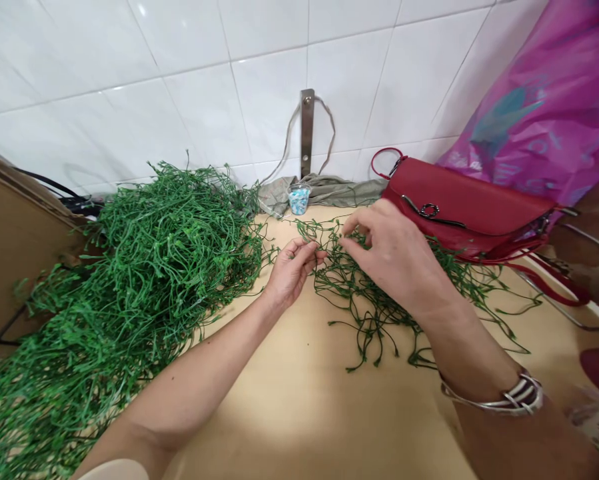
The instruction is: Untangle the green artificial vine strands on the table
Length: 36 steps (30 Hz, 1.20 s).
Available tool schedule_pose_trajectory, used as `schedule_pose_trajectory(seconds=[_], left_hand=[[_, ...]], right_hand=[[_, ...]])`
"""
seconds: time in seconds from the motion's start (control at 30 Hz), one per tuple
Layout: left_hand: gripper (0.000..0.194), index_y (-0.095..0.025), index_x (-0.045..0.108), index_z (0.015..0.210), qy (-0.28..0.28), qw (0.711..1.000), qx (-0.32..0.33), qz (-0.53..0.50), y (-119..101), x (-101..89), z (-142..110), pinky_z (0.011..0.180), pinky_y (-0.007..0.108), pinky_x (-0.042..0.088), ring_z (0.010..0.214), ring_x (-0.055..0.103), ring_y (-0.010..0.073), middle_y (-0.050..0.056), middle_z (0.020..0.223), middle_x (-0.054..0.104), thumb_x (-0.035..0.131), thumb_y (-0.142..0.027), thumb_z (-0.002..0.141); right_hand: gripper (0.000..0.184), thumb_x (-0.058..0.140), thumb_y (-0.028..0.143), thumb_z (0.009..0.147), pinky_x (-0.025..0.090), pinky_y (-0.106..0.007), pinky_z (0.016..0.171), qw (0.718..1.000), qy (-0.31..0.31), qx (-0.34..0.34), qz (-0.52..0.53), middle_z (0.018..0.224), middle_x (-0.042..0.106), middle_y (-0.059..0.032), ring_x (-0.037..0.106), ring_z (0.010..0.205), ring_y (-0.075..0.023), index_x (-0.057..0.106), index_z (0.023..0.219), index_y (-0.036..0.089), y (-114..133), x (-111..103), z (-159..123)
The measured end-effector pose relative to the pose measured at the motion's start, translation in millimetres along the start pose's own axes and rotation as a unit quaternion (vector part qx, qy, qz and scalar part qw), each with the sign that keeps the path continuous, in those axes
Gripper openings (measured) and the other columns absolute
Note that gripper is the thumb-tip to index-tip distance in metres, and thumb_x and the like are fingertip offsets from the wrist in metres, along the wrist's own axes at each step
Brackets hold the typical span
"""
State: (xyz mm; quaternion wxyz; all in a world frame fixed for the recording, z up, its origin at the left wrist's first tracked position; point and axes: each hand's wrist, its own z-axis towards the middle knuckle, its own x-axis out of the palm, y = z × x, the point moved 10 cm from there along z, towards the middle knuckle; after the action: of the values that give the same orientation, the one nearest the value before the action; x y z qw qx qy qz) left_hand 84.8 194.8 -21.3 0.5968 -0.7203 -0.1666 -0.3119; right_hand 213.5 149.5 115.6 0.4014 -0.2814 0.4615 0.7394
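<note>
My left hand (294,270) is closed in a pinch, thumb against the fingers, on a thin green plastic stem. Just to its right, my right hand (386,250) is bent over with thumb and forefinger close together at a small green stem tip. Beneath and around the right hand lies a loose pile of dark green plastic stems (359,293) with small knobbed ends, partly hidden by that hand. A much larger heap of brighter green plastic stems (174,233) rises to the left, running down along my left forearm.
A small clear cup with blue and white contents (299,199) stands by the tiled wall (269,87). A red handbag (469,200) and a purple plastic bag (544,113) are at the right. A cardboard box (14,247) borders the left, and the tabletop (289,393) is light wood.
</note>
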Motion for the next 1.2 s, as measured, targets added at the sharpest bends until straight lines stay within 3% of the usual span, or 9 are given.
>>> schedule_pose_trajectory(seconds=[0.1, 0.17, 0.33, 0.57, 0.73, 0.97, 1.2], left_hand=[[0.030, -0.016, 0.065, 0.090, -0.004, 1.000, -0.006, -0.009, 1.7, -1.0, -0.4, 0.079, 0.023, 0.052, 0.070, 0.068, 0.0085, -0.004, 0.075, 0.067, 0.088, -0.022, 0.072], [0.033, -0.015, 0.067, 0.091, -0.014, 1.000, -0.010, -0.012, 3.0, -3.2, -0.6, 0.078, 0.023, 0.052, 0.072, 0.068, 0.0080, -0.003, 0.081, 0.070, 0.090, -0.022, 0.068], [0.038, -0.015, 0.070, 0.087, -0.028, 1.000, 0.003, -0.012, 1.2, -6.8, -0.1, 0.073, 0.020, 0.049, 0.074, 0.066, 0.0076, -0.002, 0.082, 0.070, 0.095, -0.023, 0.059], [0.037, -0.016, 0.069, 0.080, -0.038, 0.999, 0.008, -0.015, 0.5, -9.1, 0.3, 0.078, 0.021, 0.051, 0.077, 0.065, 0.0079, -0.002, 0.084, 0.071, 0.096, -0.025, 0.057], [0.038, -0.014, 0.070, 0.081, -0.037, 0.999, -0.013, -0.017, 4.7, -9.2, 1.1, 0.082, 0.024, 0.053, 0.077, 0.067, 0.0092, -0.001, 0.085, 0.073, 0.097, -0.026, 0.056], [0.037, -0.013, 0.074, 0.081, -0.027, 0.999, -0.045, -0.011, 8.0, -7.8, 0.6, 0.079, 0.022, 0.054, 0.073, 0.069, 0.0091, 0.002, 0.082, 0.076, 0.098, -0.027, 0.056], [0.037, -0.012, 0.074, 0.079, -0.006, 0.999, -0.049, 0.016, 7.0, -4.5, 0.5, 0.071, 0.022, 0.053, 0.065, 0.065, 0.0078, 0.002, 0.077, 0.075, 0.098, -0.029, 0.057]], right_hand=[[0.005, 0.068, 0.026, 0.081, 0.044, -0.035, 0.072, 0.990, 0.079, 0.072, 0.092, 0.076, 0.068, -0.0047, 0.061, 0.073, -0.0212, 0.067, 0.076, 0.023, -13.9, 30.9, -3.1], [0.008, 0.070, 0.029, 0.075, 0.046, -0.034, 0.072, 0.964, 0.088, 0.140, 0.206, 0.076, 0.071, -0.0048, 0.063, 0.074, -0.0211, 0.068, 0.077, 0.022, -30.5, 51.3, -5.3], [0.017, 0.068, 0.034, 0.071, 0.054, -0.033, 0.074, 0.928, 0.098, 0.132, 0.335, 0.082, 0.075, -0.0047, 0.069, 0.076, -0.0193, 0.067, 0.081, 0.020, -38.5, 83.6, -1.2], [0.023, 0.070, 0.042, 0.070, 0.053, -0.031, 0.069, 0.913, 0.051, 0.136, 0.382, 0.073, 0.069, -0.0019, 0.063, 0.069, -0.0170, 0.064, 0.076, 0.020, -41.9, 83.7, -2.1], [0.020, 0.068, 0.039, 0.069, 0.050, -0.031, 0.068, 0.907, 0.033, 0.156, 0.389, 0.070, 0.065, -0.0001, 0.059, 0.067, -0.0166, 0.062, 0.075, 0.021, -48.8, 85.4, -1.5], [0.012, 0.061, 0.032, 0.066, 0.040, -0.027, 0.058, 0.892, 0.058, 0.177, 0.412, 0.060, 0.054, 0.0046, 0.048, 0.059, -0.0136, 0.054, 0.066, 0.023, -53.5, 92.2, -3.5], [0.025, 0.063, 0.045, 0.065, 0.046, -0.029, 0.061, 0.841, 0.128, 0.194, 0.489, 0.055, 0.054, 0.0026, 0.053, 0.058, -0.0150, 0.049, 0.064, 0.025, -46.5, 105.3, -6.8]])
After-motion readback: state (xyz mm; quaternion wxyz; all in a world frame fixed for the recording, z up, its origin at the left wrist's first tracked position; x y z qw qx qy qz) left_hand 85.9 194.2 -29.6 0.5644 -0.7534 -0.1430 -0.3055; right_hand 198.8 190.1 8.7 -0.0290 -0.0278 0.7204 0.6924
